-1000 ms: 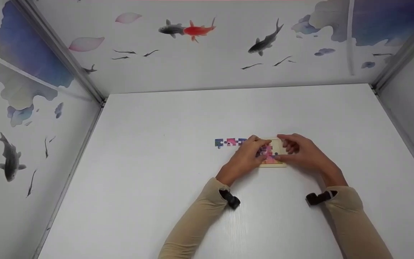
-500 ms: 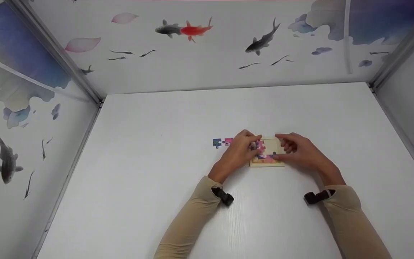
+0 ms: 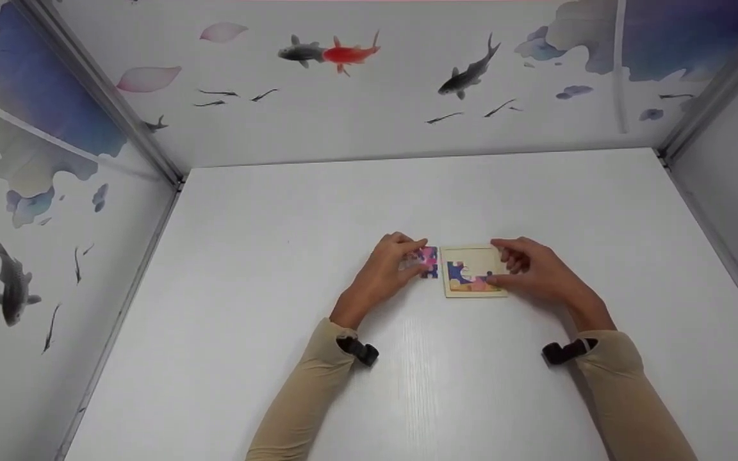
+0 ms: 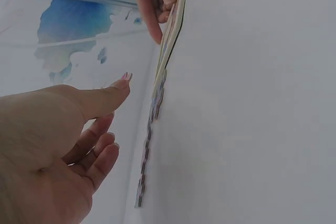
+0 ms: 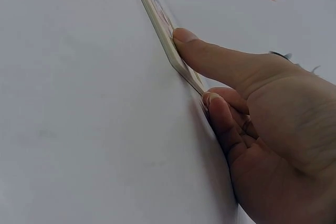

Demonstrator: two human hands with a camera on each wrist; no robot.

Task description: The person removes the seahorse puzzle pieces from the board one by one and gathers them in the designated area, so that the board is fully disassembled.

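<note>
My left hand (image 3: 382,266) is held just above several joined jigsaw pieces (image 3: 430,262), pink and blue, that lie on the table. In the left wrist view its thumb (image 4: 107,98) and fingers stand apart from the row of pieces (image 4: 144,166), with nothing seen between them. A square wooden puzzle tray (image 3: 475,248) lies to the right, with blue, pink and orange pieces (image 3: 465,278) fitted along its left and lower sides. My right hand (image 3: 535,272) grips the tray's right edge. Its thumb (image 5: 202,51) presses on top while curled fingers (image 5: 220,111) touch the side.
The white table (image 3: 279,256) extends around the tray on all sides. Walls printed with fish (image 3: 350,54) and blue shapes (image 3: 55,83) enclose it at the back and sides. Part of the piece row is hidden under the left hand.
My left hand has moved left off the tray, and the pink and blue pieces under it now lie beside the tray. The tray shifted slightly left earlier; my right hand still holds it.
</note>
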